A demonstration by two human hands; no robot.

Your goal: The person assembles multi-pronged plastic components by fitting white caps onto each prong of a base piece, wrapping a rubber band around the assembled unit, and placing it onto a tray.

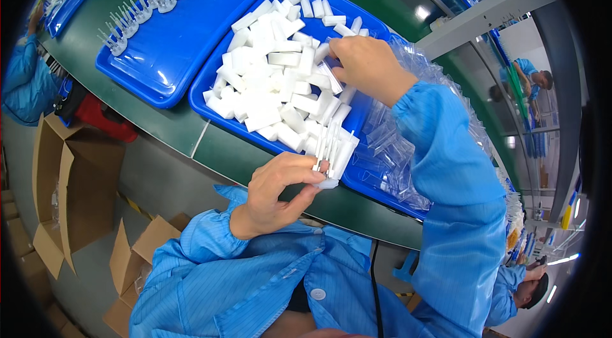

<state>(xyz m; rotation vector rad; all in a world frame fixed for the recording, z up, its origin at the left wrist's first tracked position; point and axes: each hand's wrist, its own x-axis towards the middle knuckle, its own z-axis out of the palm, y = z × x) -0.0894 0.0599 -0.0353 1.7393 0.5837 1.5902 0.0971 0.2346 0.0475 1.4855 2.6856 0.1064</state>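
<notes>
Nearest to my body runs the edge of the green table (223, 156), and a bare strip of it gives room to the left of my left hand (277, 194). In this hand, low in the centre, is a clear pronged piece (329, 175); its long axis goes toward the top of the frame, prongs upward, leaning slightly right. Its base sits at the tips of my thumb and forefinger, which are clamped on it.

Beyond is the middle blue tray (204, 112), heaped with white blocks (280, 64). My right hand (366, 64) is over their right side, fingers bent; I cannot tell whether they grip something. At upper left, the left blue tray (159, 64) has wide open room before its far row of pronged pieces (164, 0).
</notes>
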